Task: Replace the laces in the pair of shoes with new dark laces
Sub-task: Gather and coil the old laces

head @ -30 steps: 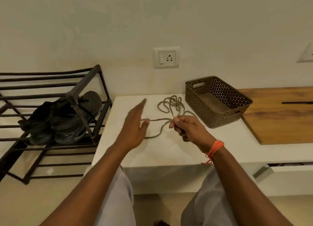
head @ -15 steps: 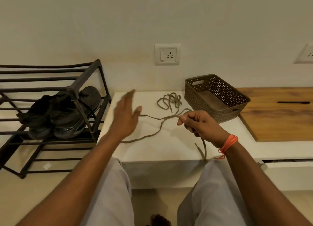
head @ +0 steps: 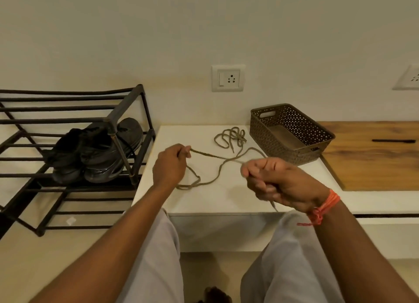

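Note:
A brownish-olive lace point(head: 213, 156) stretches between my hands above the white ledge point(head: 217, 200). My left hand point(head: 171, 164) pinches it near one end. My right hand point(head: 275, 180) grips the other part in a fist, and a tip hangs below that hand. A slack loop of the same lace lies on the ledge between them. A second lace point(head: 230, 137) lies bunched further back. The pair of dark shoes point(head: 97, 150) sits on the black metal rack point(head: 68, 157) at the left.
A brown perforated basket point(head: 292, 132) stands on the ledge right of the laces. A wooden surface point(head: 374, 155) with a dark slot lies beyond it. Wall sockets point(head: 227, 78) are above. My knees in light trousers are under the ledge's front edge.
My left hand, open before, has closed on the lace and pulled it leftward. My right hand has drawn back toward me with its part, pulling the lace out longer.

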{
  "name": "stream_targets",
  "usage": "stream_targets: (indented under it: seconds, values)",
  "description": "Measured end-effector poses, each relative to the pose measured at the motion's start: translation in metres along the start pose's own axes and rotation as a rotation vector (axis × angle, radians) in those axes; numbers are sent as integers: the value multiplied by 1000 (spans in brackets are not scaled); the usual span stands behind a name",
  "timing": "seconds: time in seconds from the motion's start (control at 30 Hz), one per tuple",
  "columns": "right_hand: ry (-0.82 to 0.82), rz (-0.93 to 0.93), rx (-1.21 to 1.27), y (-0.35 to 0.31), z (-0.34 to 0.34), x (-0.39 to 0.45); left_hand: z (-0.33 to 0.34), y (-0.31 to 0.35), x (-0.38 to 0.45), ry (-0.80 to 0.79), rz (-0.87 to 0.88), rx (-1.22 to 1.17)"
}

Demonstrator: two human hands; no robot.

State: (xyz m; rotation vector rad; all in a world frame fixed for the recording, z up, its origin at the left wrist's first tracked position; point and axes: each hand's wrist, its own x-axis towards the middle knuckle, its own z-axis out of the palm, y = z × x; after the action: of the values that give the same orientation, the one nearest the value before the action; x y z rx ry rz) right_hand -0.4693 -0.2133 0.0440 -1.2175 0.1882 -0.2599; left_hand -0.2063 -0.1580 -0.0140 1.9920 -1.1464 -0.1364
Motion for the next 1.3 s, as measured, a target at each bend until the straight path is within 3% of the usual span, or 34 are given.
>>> stream_targets:
  seconds: [0.07,0.1,0.13,0.2,0.23,0.3,0.33,0.4,0.47,0.5,0.53,0.57,0.6,0.67,0.7,0.73,0.8,0.83,0.87,0.93,0.97,1.03,1.07,1.1,1.17,1.2,1.27,1.3]
  values:
    - [90,-268,420,-12,7,22,8,3,-26,-254,181,160]
    - [222,-381,513,-18,5,38,10,9,-44,-414,309,204]
    - [386,-459,458,-22,3,54,8,17,-62,-534,427,216]
    - [743,-507,-70,-12,-7,78,-5,34,-80,-600,583,172]
    - [820,-454,-410,3,-7,84,-16,41,-78,-551,602,131]
    - [670,-293,-881,39,-5,80,-38,50,-60,-354,558,40]
    - [552,-217,-878,52,-1,70,-48,50,-47,-238,525,36]
    - [330,-87,-463,58,15,49,-58,42,-28,-96,471,76]
    - [84,-69,97,41,33,37,-49,34,-28,-136,390,1]
    - [40,-135,320,27,39,37,-38,31,-36,-197,363,-51]
    - [74,-216,489,13,39,41,-27,30,-48,-291,362,-78]
    - [170,-318,507,2,32,48,-16,30,-63,-410,394,-78]
    - [328,-405,338,-6,24,55,-9,32,-78,-527,448,-68]
    - [651,-413,-392,-5,5,66,-9,39,-87,-607,514,-99]
    - [615,-310,-652,7,-1,66,-16,41,-79,-550,474,-164]
    - [466,-152,-737,19,-2,61,-24,41,-66,-451,408,-232]
    - [131,94,-437,33,11,44,-42,38,-38,-267,313,-254]
    - [9,92,-153,30,19,41,-46,37,-31,-235,294,-231]
    - [-66,18,139,22,25,41,-44,39,-31,-237,287,-227]
    - [17,-192,452,2,23,54,-24,44,-49,-356,292,-268]
    - [166,-279,361,-6,17,62,-13,47,-63,-450,309,-263]
    - [533,-289,-284,-7,1,67,-9,54,-78,-580,378,-192]
    - [557,-205,-563,0,-3,63,-16,54,-72,-568,390,-187]
    - [448,-72,-672,9,-2,56,-24,51,-59,-506,379,-206]
    - [104,111,-382,21,8,38,-41,45,-32,-352,299,-267]
    - [-16,60,-143,19,18,35,-47,44,-25,-310,265,-279]
    - [-68,-164,241,6,27,43,-37,49,-32,-352,240,-283]
    - [22,-279,267,-2,26,54,-28,51,-42,-427,255,-254]
